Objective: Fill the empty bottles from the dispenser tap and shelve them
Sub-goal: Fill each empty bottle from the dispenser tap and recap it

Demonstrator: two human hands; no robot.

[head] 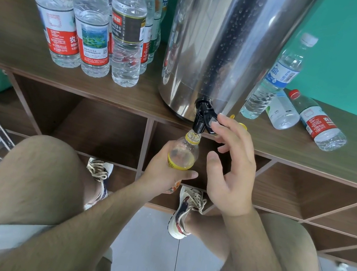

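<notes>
Both hands work at the middle of the frame. The left hand (pixel 164 171) wraps its fingers and thumb around a small yellow-labelled bottle (pixel 182 153) and holds it upright, its open mouth right under the spout of the black tap (pixel 202 115). The right hand (pixel 231 168) is open, its fingers spread and loosely bent, with the fingertips touching the tap's lever.

The tap sticks out from the bottom of a steel dispenser (pixel 224 47) standing on the wooden counter (pixel 11 34), top centre. Just behind the right hand a yellow cap (pixel 242 125) lies on the counter edge.

At upper left a cluster of capped bottles (pixel 89 24) stands upright. Right of the dispenser one blue-labelled bottle (pixel 273 80) stands leaning in the wide view, and beside it two more lie on their sides, a white-labelled one (pixel 282 113) and a red-labelled one (pixel 318 121).

Under the counter run open shelf compartments (pixel 102 126). The person's knees and shoes fill the lower frame.
</notes>
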